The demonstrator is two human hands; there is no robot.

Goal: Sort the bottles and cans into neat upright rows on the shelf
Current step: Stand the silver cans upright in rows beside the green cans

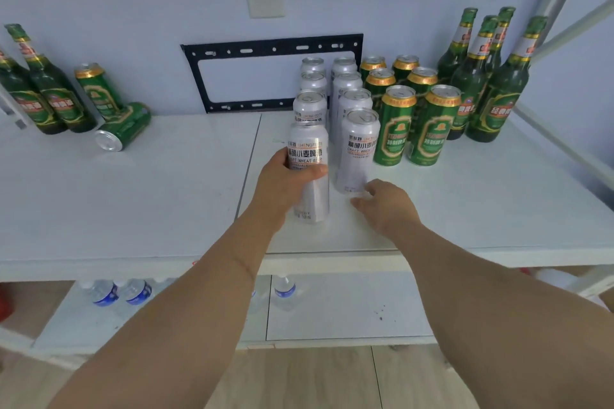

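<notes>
The person's left hand (285,176) grips a white wheat beer can (309,173), upright at the front of the left white row on the white shelf (133,196). I think this can is being added to that row. Next it needs a little push straight back to line up, then letting go. The right hand (382,202) rests loose and open just right of that can, near the front can of the second white row (358,149), holding nothing. Right of the held can stand green cans (393,126), then green bottles (498,90). Far left of it, one green can lies on its side (123,131), beside leaning bottles (50,93).
</notes>
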